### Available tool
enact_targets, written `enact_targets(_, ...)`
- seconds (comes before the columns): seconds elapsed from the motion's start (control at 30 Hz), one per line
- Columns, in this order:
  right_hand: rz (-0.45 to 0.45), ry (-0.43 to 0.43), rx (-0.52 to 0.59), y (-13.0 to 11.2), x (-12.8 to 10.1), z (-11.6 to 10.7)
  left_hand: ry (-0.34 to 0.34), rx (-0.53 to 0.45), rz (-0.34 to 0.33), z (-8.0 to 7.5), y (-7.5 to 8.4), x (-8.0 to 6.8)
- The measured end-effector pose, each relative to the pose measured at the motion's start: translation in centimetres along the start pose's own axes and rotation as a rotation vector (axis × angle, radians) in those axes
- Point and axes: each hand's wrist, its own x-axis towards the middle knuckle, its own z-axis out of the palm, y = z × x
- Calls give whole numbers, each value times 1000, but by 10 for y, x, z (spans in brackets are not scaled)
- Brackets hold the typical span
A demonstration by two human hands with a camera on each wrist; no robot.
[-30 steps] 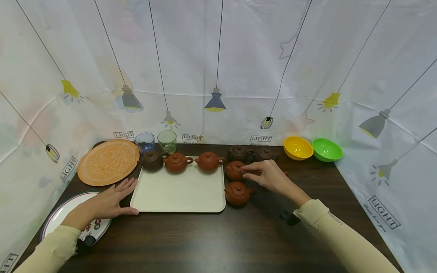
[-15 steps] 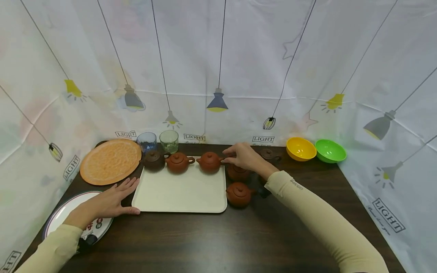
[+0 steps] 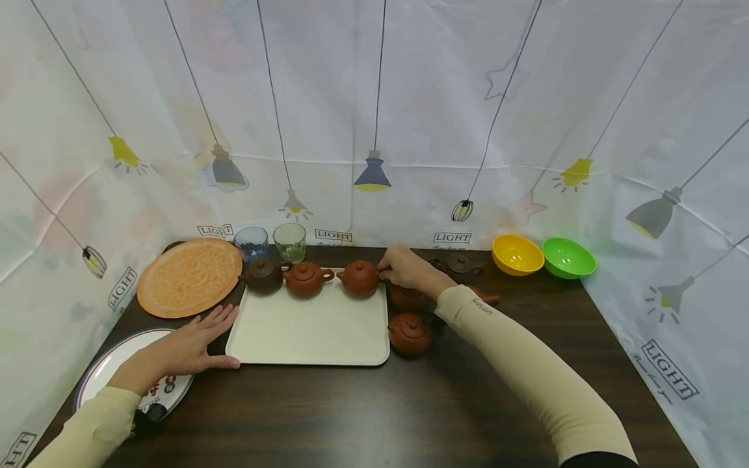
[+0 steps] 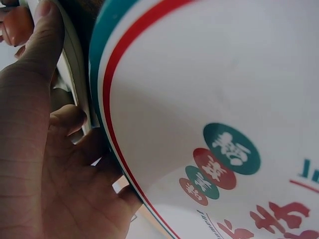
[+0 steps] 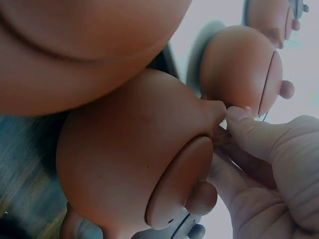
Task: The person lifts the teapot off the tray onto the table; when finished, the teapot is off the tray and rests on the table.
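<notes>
My right hand [image 3: 411, 269] pinches the handle of a reddish-brown clay teapot [image 3: 359, 279] at the back right of a cream tray [image 3: 307, 328]. In the right wrist view, the thumb and fingers meet at this teapot [image 5: 237, 64], partly behind another teapot's spout. A second reddish teapot [image 3: 304, 281] and a dark brown teapot [image 3: 262, 277] stand along the tray's back edge. My left hand [image 3: 178, 350] rests spread at the tray's left edge, its thumb near the front corner. In the left wrist view, that hand [image 4: 75, 199] lies beside a white plate [image 4: 149, 99].
Right of the tray stand more teapots: a reddish one [image 3: 409, 335] in front, another [image 3: 407, 299] under my right hand, a dark one [image 3: 459, 265] behind. Yellow [image 3: 517, 255] and green [image 3: 569, 258] bowls, two glasses [image 3: 289, 243] and a round tan board [image 3: 190, 278] line the back.
My right hand has moved left and back, from above the teapots beside the tray to the handle of the reddish teapot on it. The left hand has stayed put.
</notes>
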Motion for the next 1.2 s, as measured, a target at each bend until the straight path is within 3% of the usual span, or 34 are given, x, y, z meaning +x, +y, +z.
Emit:
enact_targets(0.5, 76, 26, -49, -5, 0, 2, -1, -18, 15, 2, -2, 0)
enact_targets(0.67, 55, 48, -48, -10, -10, -9, -1, -18, 16, 1, -2, 0)
enact_targets(0.8, 10, 80, -22, -18, -30, -30, 1, -22, 18, 0, -1, 0)
enact_targets(0.97, 30, 158, -9, -19, -68, -52, 24, -20, 15, -1, -1, 1)
enact_targets(1.2, 20, 230, -82, -3, -135, -55, 18, -13, 26, 3, -4, -1)
